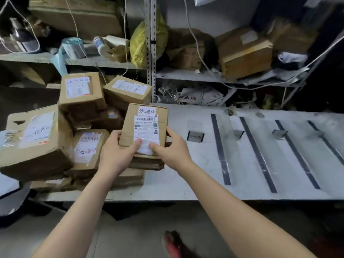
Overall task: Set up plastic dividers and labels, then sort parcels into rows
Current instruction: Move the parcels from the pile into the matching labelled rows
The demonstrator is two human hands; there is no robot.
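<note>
Gripping labelled parcel [144, 127], both hands.

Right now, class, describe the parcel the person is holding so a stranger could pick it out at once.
Start at the pile of cardboard boxes on the left of the white table. At its right edge, both hands hold one small parcel. It alone is in a grip and tilted up, with a barcode label facing the camera.

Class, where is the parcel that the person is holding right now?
In the head view the parcel sits centre-left, gripped by the left hand and right hand, just right of the parcel pile.
</note>
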